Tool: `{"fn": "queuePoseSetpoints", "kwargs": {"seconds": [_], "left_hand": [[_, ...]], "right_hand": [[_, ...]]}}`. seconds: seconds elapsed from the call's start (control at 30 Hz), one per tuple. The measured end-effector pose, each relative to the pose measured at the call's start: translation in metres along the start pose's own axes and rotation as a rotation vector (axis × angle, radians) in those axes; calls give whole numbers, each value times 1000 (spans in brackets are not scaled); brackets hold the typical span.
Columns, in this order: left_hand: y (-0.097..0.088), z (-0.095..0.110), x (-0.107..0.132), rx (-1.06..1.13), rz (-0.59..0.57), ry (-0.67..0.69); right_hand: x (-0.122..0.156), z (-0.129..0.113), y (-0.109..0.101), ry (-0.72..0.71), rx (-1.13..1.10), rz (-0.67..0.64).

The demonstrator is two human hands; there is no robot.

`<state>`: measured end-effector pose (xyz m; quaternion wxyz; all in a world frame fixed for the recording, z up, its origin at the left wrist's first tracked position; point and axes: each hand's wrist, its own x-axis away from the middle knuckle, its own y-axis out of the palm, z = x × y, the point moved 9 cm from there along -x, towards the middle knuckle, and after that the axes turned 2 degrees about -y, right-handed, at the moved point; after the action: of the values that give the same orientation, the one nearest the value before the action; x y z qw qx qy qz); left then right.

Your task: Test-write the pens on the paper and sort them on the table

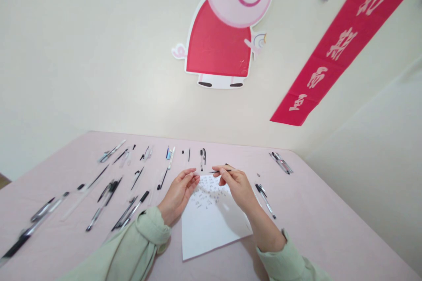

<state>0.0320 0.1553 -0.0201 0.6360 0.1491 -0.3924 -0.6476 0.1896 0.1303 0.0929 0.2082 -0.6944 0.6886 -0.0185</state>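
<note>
My right hand [236, 184] pinches a thin dark pen refill [216, 171] above the top of a white sheet of paper [214, 228]. The refill lies almost level, one end pointing toward my left hand [180, 194]. That hand's fingers are closed near the sheet's upper left corner; whatever they hold is too faint to make out. Small handwritten marks fill the paper's upper part. Just beyond the hands lie a capped pen [201, 160] and a dark piece beside it.
Pens, caps, clear barrels and refills spread over the left of the pink tabletop [316, 228], including a black-capped pen [136, 208]. To the right lie a pen pair [265, 199] and a pen bundle [281, 163]. A wall with a pig cutout [219, 44] and red banner [329, 52] stands behind.
</note>
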Motion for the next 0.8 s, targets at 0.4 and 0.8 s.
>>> {"fn": "queuePoseSetpoints", "kwargs": {"seconds": [0.4, 0.8], "left_hand": [[4, 1, 2, -44, -20, -6], [5, 1, 4, -107, -41, 1]], "right_hand": [[-2, 12, -2, 115, -39, -94], [-13, 44, -62, 15, 601, 119]]}}
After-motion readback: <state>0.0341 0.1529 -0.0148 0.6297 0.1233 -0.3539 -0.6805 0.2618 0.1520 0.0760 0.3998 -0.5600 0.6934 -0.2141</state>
